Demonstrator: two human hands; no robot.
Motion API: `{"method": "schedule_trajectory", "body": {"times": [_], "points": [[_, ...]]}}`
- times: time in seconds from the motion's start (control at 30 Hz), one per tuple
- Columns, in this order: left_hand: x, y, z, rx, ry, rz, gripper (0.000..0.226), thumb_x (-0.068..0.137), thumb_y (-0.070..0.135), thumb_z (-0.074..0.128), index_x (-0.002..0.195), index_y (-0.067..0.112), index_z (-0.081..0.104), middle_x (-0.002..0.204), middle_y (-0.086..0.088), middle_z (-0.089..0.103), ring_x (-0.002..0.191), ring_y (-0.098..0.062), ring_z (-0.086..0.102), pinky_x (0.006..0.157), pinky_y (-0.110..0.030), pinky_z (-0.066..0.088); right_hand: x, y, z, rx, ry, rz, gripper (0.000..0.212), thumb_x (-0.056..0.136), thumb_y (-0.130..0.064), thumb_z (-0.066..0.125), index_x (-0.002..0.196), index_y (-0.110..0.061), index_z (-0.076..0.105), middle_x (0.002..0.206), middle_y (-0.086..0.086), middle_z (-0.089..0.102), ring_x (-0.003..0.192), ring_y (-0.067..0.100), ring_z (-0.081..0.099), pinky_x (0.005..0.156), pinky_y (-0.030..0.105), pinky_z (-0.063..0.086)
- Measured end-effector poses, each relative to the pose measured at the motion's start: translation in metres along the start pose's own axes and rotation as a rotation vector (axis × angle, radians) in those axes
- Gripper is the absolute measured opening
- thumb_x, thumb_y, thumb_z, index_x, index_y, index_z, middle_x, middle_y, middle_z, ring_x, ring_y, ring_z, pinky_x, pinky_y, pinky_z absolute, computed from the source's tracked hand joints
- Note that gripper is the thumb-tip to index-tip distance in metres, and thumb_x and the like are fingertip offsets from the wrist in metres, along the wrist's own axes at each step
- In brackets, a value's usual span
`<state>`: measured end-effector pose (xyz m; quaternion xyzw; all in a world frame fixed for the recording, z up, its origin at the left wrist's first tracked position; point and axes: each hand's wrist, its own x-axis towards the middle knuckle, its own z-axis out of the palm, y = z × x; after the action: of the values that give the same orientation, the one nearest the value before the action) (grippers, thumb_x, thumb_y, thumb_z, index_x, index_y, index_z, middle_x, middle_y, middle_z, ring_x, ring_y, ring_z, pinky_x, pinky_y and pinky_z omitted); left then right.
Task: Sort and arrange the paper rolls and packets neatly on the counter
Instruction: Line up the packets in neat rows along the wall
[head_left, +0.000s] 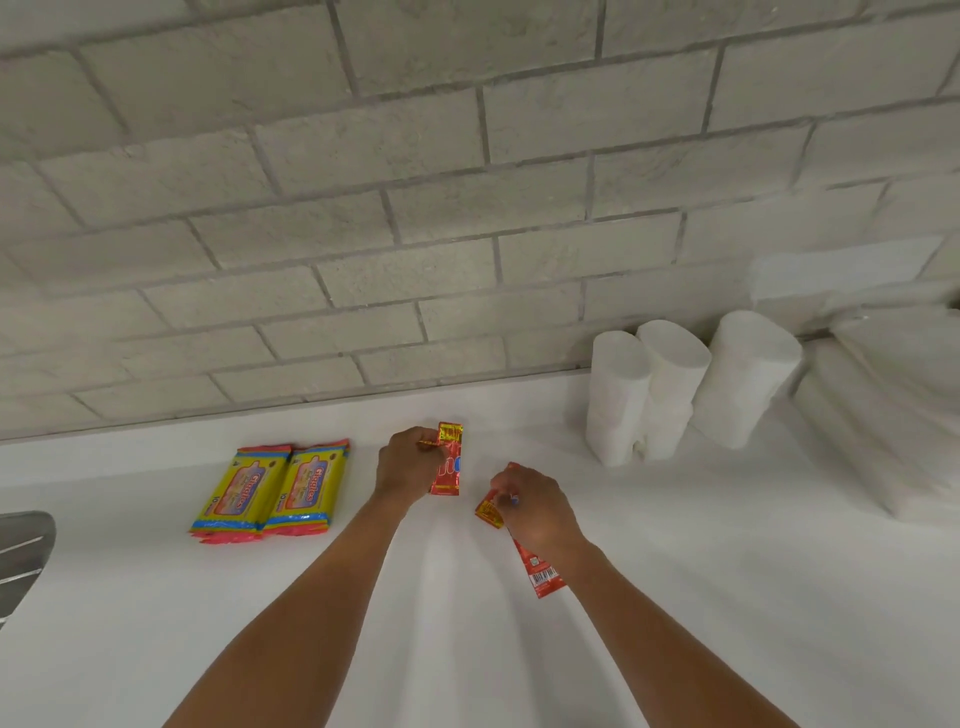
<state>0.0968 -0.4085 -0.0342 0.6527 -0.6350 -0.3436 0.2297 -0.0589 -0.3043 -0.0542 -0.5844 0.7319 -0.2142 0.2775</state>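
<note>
Both red packets (448, 462) (540, 566) run lengthwise toward the wall.

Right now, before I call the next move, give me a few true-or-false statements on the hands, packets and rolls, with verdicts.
1. Each hand holds a red packet. True: the left hand grips one red packet, the right hand another.
2. The yellow packets lie right of the hands. False: they lie to the left.
3. The white paper rolls stand upright near the wall. True.
4. The yellow packets are stacked on the rolls. False: they lie on the counter, side by side.
</note>
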Motion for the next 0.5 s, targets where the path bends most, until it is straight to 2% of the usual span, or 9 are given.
{"method": "schedule_trajectory", "body": {"times": [0.1,0.17,0.23,0.37,0.5], "points": [[0.010,0.001,0.004,0.069,-0.006,-0.017,0.028,0.085,0.028,0.069,0.113,0.025,0.070,0.108,-0.002,0.073,0.093,-0.021,0.069,0.077,-0.031,0.059,-0.001,0.003,0.001,-0.061,-0.005,0.009,0.029,0.097,-0.024,0.051,0.122,-0.028,0.065,0.127,-0.004,0.059,0.121,0.017,0.051,0.098,0.033,0.049],[0.019,-0.001,0.007,0.128,-0.013,-0.019,0.028,0.084,0.030,0.069,0.112,0.026,0.071,0.107,-0.003,0.073,0.096,-0.024,0.069,0.082,-0.037,0.059,-0.002,0.005,0.004,-0.120,-0.022,-0.008,0.032,0.097,-0.027,0.051,0.128,-0.029,0.059,0.137,-0.004,0.050,0.126,0.018,0.045,0.102,0.035,0.045],[0.025,-0.004,0.009,0.188,0.001,-0.029,0.031,0.084,0.031,0.069,0.114,0.026,0.071,0.109,-0.005,0.072,0.095,-0.025,0.068,0.081,-0.035,0.058,-0.003,0.005,0.008,-0.185,-0.045,-0.040,0.039,0.098,-0.027,0.051,0.136,-0.029,0.051,0.148,-0.003,0.041,0.133,0.021,0.041,0.107,0.039,0.040],[0.035,-0.010,0.012,0.296,0.042,-0.028,0.032,0.087,0.029,0.067,0.119,0.025,0.069,0.114,-0.007,0.070,0.093,-0.024,0.065,0.071,-0.029,0.051,-0.002,0.007,0.016,-0.345,-0.064,-0.076,0.052,0.096,-0.027,0.055,0.146,-0.029,0.039,0.154,0.003,0.034,0.141,0.028,0.034,0.110,0.045,0.035],[0.039,-0.010,0.021,0.393,0.041,0.003,0.034,0.090,0.030,0.066,0.123,0.021,0.067,0.115,-0.004,0.070,0.082,-0.017,0.058,0.053,-0.021,0.038,0.004,0.009,0.016,-0.483,-0.087,-0.076,0.063,0.092,-0.025,0.061,0.149,-0.028,0.035,0.155,0.006,0.026,0.142,0.031,0.028,0.110,0.050,0.031]]}}
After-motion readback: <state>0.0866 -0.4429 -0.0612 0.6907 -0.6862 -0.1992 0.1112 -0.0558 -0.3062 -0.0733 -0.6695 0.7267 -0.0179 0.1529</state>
